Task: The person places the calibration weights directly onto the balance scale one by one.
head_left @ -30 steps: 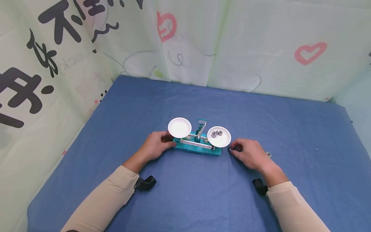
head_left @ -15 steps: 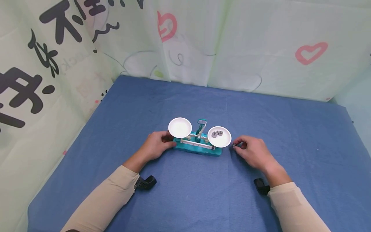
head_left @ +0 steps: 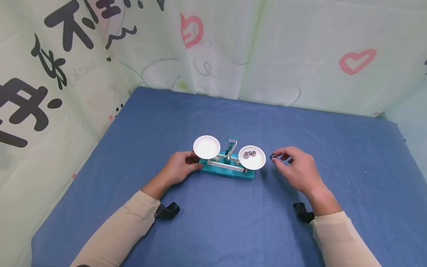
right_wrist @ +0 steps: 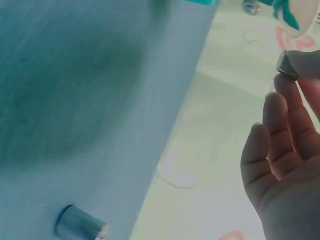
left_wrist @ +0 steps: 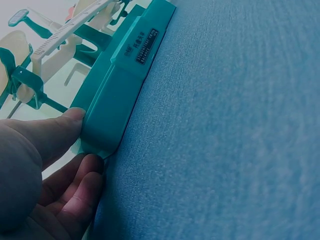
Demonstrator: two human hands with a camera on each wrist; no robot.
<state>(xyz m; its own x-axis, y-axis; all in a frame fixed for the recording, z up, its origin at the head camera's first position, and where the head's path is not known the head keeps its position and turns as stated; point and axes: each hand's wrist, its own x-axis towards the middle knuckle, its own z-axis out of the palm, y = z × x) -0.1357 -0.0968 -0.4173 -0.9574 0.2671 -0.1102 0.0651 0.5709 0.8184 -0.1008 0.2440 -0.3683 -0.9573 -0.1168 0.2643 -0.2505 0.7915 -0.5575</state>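
A teal balance scale with two white pans stands on the blue cloth. My left hand grips the left end of its base, thumb on top and fingertips against the end, as the left wrist view shows. Several small metal weights sit in the right pan; the left pan holds nothing. Just right of the right pan, my right hand pinches a small metal weight between thumb and forefinger, raised to about pan height. Its other fingers are loosely bent.
In the right wrist view another metal weight stands on the cloth; the right hand or forearm hides it in the head view. The blue cloth covers the table. Printed pale curtains hang along the back and left sides.
My right hand has lifted the pinched weight off the cloth and moved up and slightly right, beside the right pan. The left hand and the balance have stayed put.
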